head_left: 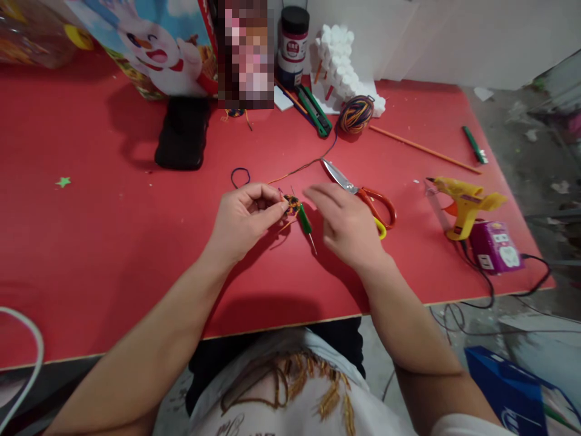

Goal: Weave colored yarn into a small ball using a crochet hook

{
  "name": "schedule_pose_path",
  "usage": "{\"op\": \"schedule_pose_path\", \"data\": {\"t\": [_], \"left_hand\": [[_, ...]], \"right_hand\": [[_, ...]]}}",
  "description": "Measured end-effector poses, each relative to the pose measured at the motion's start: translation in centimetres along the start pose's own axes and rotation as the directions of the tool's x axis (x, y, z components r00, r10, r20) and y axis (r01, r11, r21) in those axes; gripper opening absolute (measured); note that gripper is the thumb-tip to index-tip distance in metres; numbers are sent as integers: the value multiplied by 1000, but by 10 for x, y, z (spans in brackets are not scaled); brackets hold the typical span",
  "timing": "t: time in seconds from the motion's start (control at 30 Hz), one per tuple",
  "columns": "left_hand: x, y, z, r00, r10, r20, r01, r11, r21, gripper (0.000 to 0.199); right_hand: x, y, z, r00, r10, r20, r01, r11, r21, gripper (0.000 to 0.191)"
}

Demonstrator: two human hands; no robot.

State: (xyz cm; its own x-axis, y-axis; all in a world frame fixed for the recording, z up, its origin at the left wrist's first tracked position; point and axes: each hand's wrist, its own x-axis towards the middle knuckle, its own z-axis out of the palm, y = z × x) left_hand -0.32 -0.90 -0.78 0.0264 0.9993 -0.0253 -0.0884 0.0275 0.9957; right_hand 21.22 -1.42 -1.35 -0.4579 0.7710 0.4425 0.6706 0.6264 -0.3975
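Observation:
My left hand (249, 215) pinches a small round crocheted piece (292, 206) of multicoloured yarn between thumb and fingers. A green-handled crochet hook (305, 219) stands against the right side of the piece, its thin metal end pointing down toward me. My right hand (342, 221) is just right of the hook, not touching it, its fingers apart and bent, with nothing seen between them. From the piece a strand of yarn (297, 169) runs back to a multicoloured yarn ball (356, 115). Scissors (379, 206) with orange handles lie beyond my right hand, which partly hides them.
On the red table (91, 254) are a black phone (183, 133), a green cutter (315, 112), a dark-lidded jar (293, 51), a white foam model (338, 57) and an orange stick (422, 148). A yellow glue gun (465, 203) and purple box (495, 247) with cables are at right.

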Motion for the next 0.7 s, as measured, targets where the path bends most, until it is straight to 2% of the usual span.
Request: {"op": "schedule_pose_path", "data": {"t": [0.07,0.1,0.2,0.27,0.37,0.43,0.5,0.57,0.63,0.7], "left_hand": [[1,0,-1,1000,-21,13,21,1000,-15,19],[1,0,-1,999,-24,23,24,999,-23,18],[1,-1,-1,998,-24,53,25,999,-29,18],[1,-1,-1,997,-26,71,27,1000,-14,17],[1,-2,-1,995,7,102,-9,1000,21,14],[2,-3,-2,988,111,107,-119,990,71,11],[2,-3,-3,963,250,99,-263,952,155,11],[1,-2,-5,924,367,110,-383,890,247,12],[-1,-1,-6,874,460,156,-486,819,306,14],[-2,0,-7,805,553,214,-593,744,309,16]], "right_hand": [[1,-4,-5,981,1,-194,25,991,133,43],[1,-6,-6,977,-11,-214,53,980,190,38],[4,-11,-3,981,-135,-140,161,968,193,24],[5,-12,2,982,-156,-108,175,963,203,14],[6,-10,7,991,-50,-127,90,937,337,8],[7,-10,8,990,67,-127,-1,886,464,9],[8,-11,9,978,193,-76,-110,795,597,11],[10,-13,10,950,311,36,-241,652,718,14],[10,-15,10,902,398,168,-363,487,795,20],[11,-16,10,860,435,267,-438,359,824,25]]}}
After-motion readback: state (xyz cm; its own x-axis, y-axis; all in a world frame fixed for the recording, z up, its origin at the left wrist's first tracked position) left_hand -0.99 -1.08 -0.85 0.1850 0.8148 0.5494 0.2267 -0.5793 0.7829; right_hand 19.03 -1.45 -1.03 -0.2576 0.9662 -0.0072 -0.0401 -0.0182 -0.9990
